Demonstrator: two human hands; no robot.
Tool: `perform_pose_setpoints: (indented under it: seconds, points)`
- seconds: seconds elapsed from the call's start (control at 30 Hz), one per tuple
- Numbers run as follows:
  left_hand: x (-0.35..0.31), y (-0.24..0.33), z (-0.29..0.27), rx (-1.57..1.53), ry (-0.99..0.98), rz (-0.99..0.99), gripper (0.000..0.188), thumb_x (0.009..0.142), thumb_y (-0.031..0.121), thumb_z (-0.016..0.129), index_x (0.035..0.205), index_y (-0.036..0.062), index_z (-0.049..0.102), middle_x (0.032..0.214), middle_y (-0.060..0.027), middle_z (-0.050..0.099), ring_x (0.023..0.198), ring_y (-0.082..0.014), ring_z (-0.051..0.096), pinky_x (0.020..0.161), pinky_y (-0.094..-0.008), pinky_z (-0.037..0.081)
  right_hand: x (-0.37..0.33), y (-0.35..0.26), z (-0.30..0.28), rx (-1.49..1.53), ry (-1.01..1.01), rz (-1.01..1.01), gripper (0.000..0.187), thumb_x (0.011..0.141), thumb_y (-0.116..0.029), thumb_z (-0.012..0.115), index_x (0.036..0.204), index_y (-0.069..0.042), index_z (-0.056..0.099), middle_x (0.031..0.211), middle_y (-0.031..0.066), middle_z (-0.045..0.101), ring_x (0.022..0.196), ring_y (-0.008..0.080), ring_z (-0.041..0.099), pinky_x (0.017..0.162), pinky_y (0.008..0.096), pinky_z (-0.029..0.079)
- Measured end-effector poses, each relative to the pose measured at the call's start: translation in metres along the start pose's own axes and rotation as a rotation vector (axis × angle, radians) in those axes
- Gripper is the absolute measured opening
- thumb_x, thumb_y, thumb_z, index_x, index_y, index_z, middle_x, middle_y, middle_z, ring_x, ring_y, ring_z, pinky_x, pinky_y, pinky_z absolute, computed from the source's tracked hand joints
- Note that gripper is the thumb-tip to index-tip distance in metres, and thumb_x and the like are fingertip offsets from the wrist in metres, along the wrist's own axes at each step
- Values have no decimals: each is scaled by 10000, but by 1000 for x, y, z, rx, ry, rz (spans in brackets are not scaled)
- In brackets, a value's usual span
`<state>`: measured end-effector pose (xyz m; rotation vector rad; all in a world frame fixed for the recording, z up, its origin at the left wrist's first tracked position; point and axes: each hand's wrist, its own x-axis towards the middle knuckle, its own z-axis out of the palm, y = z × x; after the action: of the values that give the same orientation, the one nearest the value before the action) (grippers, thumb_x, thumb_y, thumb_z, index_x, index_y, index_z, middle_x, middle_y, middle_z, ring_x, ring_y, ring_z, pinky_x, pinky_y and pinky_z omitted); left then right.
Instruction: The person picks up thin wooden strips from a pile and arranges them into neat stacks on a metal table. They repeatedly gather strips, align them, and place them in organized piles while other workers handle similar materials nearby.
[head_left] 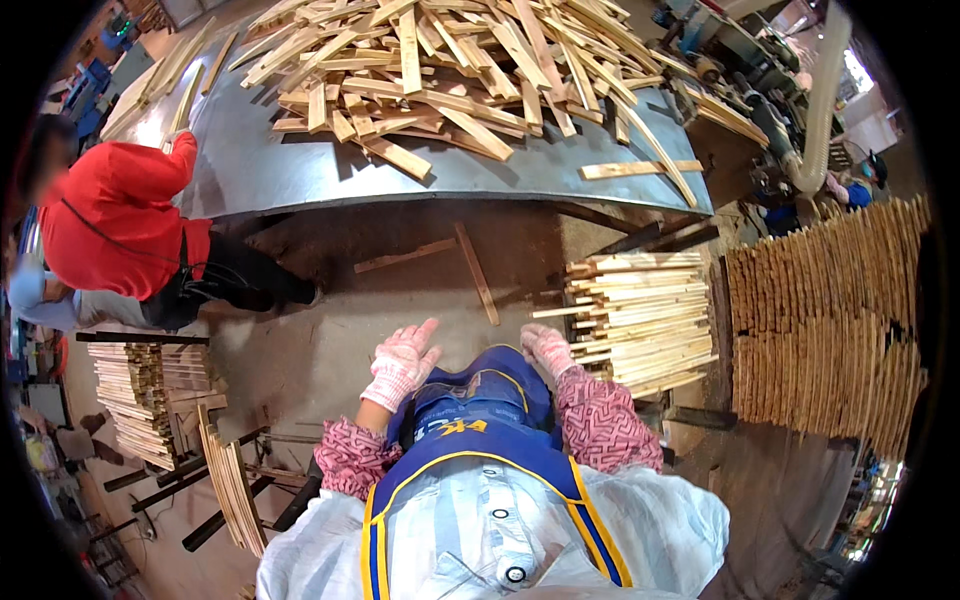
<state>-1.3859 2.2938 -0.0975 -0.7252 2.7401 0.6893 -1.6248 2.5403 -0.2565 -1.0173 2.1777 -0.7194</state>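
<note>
My left hand (403,358), in a pale knitted glove with pink on it, is held in front of my blue apron (470,400). Its fingers are spread, and nothing is in them. On the other side my right hand (547,350), gloved alike, has loosely bent fingers with nothing visible in them. It is nearest to a stack of light wooden strips (645,330) and does not appear to touch it. Two loose wooden strips lie on the floor ahead, one reddish-brown strip (477,273) slanting beside a flatter-lying strip (405,256).
Ahead stands a metal table (250,180) heaped with wooden strips (430,90). A person in red (125,220) works at its left end. Tall stacked boards (825,330) stand at right. Another strip stack (135,400) and dark metal bars (225,515) are at left.
</note>
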Motion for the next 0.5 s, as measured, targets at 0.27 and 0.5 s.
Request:
perform_pose_setpoints:
  seconds: [0.27, 0.5]
  points:
    - [47, -8, -5, -132, -219, -527, 606, 918, 514, 479, 1430, 194, 420, 1411, -139, 495, 1318, -293, 452, 1100, -404, 352, 266, -110, -185, 146, 308, -82, 380, 893, -330, 605, 1206, -118, 641, 1155, 130, 665, 1093, 314, 615, 956, 383, 472]
    - [124, 40, -55, -280, 90, -506, 556, 909, 454, 532, 1381, 164, 483, 1331, -161, 552, 1236, -319, 512, 1037, -406, 408, 433, -165, -238, -708, 70, -152, 604, 869, -334, 549, 1436, -174, 421, 1461, 85, 453, 1314, 230, 465, 1061, 367, 398]
